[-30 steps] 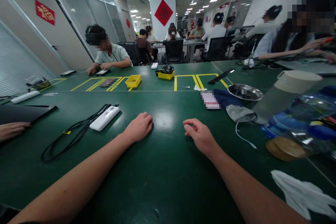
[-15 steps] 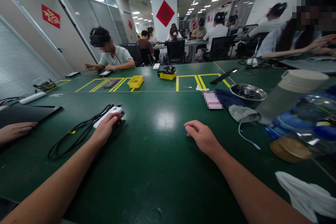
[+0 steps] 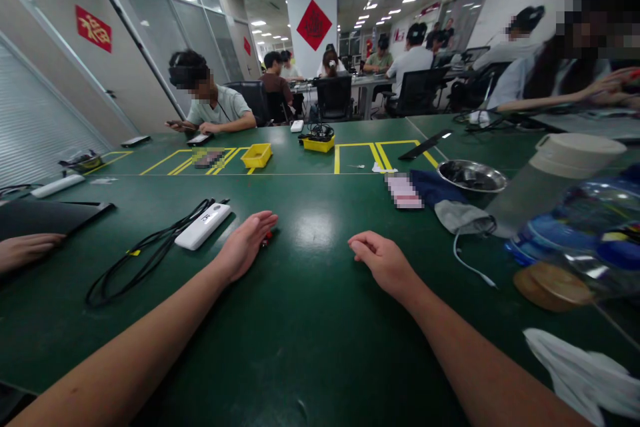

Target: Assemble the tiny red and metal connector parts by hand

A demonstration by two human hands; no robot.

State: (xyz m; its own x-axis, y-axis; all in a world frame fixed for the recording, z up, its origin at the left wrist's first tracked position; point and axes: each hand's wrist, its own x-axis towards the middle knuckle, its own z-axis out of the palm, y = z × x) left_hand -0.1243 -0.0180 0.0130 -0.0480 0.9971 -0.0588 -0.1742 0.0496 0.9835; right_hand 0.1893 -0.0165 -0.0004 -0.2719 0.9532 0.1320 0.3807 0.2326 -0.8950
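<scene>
My left hand (image 3: 246, 248) is low over the green table (image 3: 310, 320), its fingers together and reaching right. A small red and dark thing (image 3: 267, 239) shows beneath the fingers, mostly covered, and its kind cannot be made out. Just left of that hand lies a white power bank (image 3: 204, 226), apart from it. Black cable (image 3: 145, 257) is looped beside the power bank. My right hand (image 3: 383, 260) rests on its side to the right, fingers curled and thumb against the index finger. Whatever the right fingers may hold is hidden.
Two yellow bins (image 3: 257, 156) (image 3: 319, 144) stand farther back near yellow tape. On the right are a steel bowl (image 3: 473, 175), a pouch (image 3: 463, 215), a large tumbler (image 3: 560, 167), bottles and a white cloth (image 3: 580, 370). Another person's hand (image 3: 30, 250) touches a black laptop (image 3: 55, 217) at left.
My left hand has moved right, off the white power bank, and the small red thing has moved along with it. My right hand has stayed almost where it was.
</scene>
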